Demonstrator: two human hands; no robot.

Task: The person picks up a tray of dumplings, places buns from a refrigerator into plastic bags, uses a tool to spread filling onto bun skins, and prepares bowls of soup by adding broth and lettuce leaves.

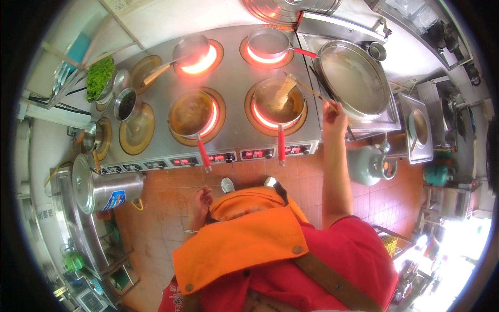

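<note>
My right hand (334, 114) holds a pair of long chopsticks (310, 89). Their tips grip a bundle of pale noodles (285, 92), lifted from a red-handled saucepan (266, 102) of brown liquid on a glowing burner. Low by the orange apron (241, 241), my left hand (202, 199) hangs with fingers loosely curled, holding nothing that shows. Another red-handled saucepan (191, 111) with brown liquid sits on the glowing burner to the left. Behind these stand a wooden-handled pan (190, 48) and a third red-handled saucepan (268, 41), both on glowing burners.
A wide round pot (353, 78) of cloudy liquid stands right of the cooktop (234, 82). Leafy greens (99, 78) and a steel bowl of dark food (125, 104) are at left. A lidded stockpot (113, 185) is at front left, a gas cylinder (364, 165) at right.
</note>
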